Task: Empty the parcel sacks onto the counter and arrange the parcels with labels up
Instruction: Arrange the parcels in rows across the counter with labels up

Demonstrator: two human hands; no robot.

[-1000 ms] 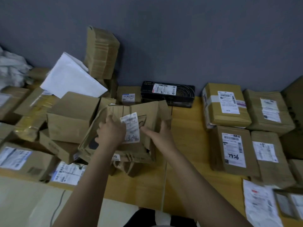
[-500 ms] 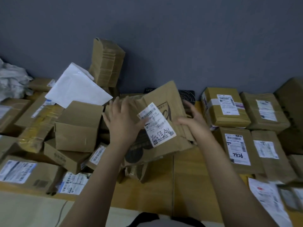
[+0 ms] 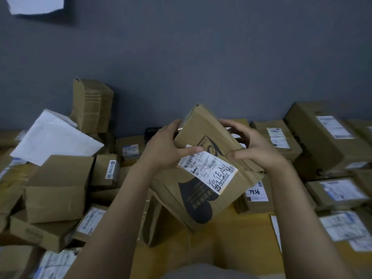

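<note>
A brown paper parcel bag (image 3: 201, 198) with a black print and a white handwritten label (image 3: 207, 170) is held tilted above the wooden counter (image 3: 221, 244), label facing me. My left hand (image 3: 167, 148) grips its upper left edge, thumb lying across the top of the label. On the bag's upper right edge my right hand (image 3: 255, 150) holds it with curled fingers and the thumb pressing the front. To the right, rows of brown parcels (image 3: 279, 137) lie with labels up, among them one marked 7936 (image 3: 256, 193).
A jumbled heap of cardboard boxes (image 3: 56, 188) and a white mailer (image 3: 54, 137) fills the left side. A tall brown box (image 3: 92, 105) stands against the grey wall. More labelled boxes (image 3: 322, 133) are stacked at the far right.
Both hands have lifted the brown bag higher and tilted it further, with the label now facing me. My view has risen and shifted right.
</note>
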